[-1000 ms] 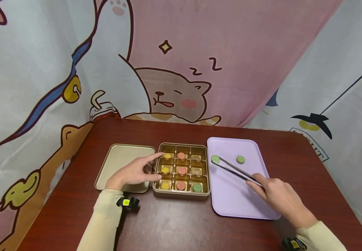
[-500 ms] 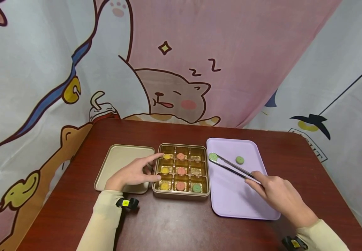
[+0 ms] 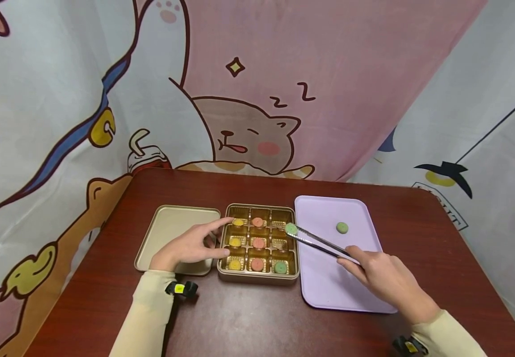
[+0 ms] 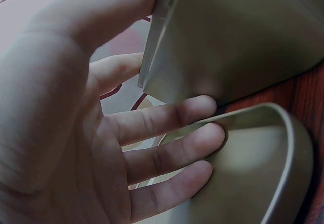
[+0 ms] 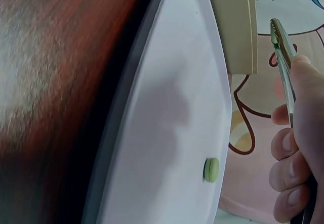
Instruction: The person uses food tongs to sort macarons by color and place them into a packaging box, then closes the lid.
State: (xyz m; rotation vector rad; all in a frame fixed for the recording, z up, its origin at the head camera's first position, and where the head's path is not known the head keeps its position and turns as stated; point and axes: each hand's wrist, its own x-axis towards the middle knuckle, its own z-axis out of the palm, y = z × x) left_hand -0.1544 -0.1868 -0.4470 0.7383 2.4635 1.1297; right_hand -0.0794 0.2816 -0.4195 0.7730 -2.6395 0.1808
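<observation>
My right hand (image 3: 384, 277) grips metal tongs (image 3: 315, 246), which pinch a green macaron (image 3: 290, 228) above the right rim of a gold box (image 3: 257, 279). The box has a divided insert. Yellow macarons (image 3: 235, 242) fill its left column and pink macarons (image 3: 258, 243) its middle one. In the right column, one green macaron (image 3: 280, 267) sits in the front compartment. My left hand (image 3: 189, 245) touches the box's left side with thumb and index finger. The left wrist view shows the other fingers (image 4: 167, 158) extended, over the lid.
A gold lid (image 3: 168, 223) lies left of the box, partly under the left hand. On the right is a lilac tray (image 3: 333, 282) bearing another green macaron (image 3: 342, 227). All stand on a dark red-brown table (image 3: 257, 322), with a cartoon-print curtain (image 3: 351, 74) behind.
The right hand has moved left with the tongs, carrying the green macaron from over the tray to the box's right rim. The left hand has stayed in place.
</observation>
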